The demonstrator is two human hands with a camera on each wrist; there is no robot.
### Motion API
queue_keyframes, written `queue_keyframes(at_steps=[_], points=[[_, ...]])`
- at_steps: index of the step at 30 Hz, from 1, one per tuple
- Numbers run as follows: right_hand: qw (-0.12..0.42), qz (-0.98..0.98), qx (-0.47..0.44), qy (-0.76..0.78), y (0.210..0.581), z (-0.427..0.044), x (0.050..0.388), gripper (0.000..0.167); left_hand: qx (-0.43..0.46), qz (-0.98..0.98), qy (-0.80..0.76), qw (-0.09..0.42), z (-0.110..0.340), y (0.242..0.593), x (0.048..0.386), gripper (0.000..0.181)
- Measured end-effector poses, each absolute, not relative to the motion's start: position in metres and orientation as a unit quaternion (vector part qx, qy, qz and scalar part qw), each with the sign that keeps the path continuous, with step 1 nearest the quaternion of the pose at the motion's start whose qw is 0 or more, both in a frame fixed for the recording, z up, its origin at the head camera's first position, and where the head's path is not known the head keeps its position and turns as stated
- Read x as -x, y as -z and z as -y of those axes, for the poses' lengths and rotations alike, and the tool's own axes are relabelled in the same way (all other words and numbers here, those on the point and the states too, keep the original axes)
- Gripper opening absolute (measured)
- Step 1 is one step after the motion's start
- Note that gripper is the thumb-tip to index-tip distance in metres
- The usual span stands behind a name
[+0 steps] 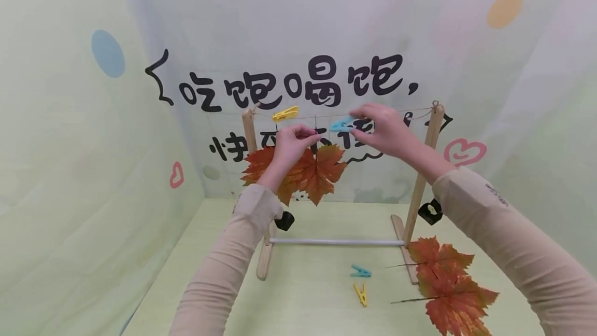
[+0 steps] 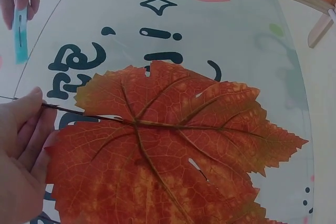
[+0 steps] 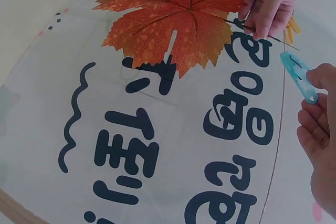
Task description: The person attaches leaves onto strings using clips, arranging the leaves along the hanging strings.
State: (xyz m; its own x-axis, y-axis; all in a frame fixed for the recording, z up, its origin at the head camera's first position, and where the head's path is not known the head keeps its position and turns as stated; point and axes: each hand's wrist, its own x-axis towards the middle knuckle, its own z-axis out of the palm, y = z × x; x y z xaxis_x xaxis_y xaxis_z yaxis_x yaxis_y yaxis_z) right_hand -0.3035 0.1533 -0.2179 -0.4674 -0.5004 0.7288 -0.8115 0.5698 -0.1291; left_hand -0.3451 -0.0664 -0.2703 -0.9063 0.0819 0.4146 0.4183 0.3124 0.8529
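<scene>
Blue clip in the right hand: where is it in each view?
Head: blue clip, slightly above and right of centre.
Left wrist: blue clip, upper left, near the edge.
Right wrist: blue clip, toward the right edge, above mid-height.
Shared landmark: the leaf whose stem the left hand pinches.

Orange-red leaf point(image 1: 322, 172), lobed, toothed edges, dark stem pinched in left hand point(image 1: 293, 145); blade hanging below hand, stem upright, tip at thin string point(image 3: 272, 169). Light-blue clip point(image 1: 342, 124) pinched in right hand point(image 1: 384, 128), beside string, apart from stem. Yellow clip point(image 1: 286, 113) on string, left of blue one; second orange-red leaf point(image 1: 255, 164) hanging below it, partly behind left hand and first leaf. String stretched between wooden posts point(image 1: 422, 185).
</scene>
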Motion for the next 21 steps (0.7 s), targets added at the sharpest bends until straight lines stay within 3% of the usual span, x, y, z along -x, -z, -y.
queue_keyframes(at_steps=[21], points=[[0.373,0.821,-0.354,-0.25,0.211,-0.128,0.318,0.024,0.148,0.807,0.541,0.187,0.063,0.273,0.354,0.016]])
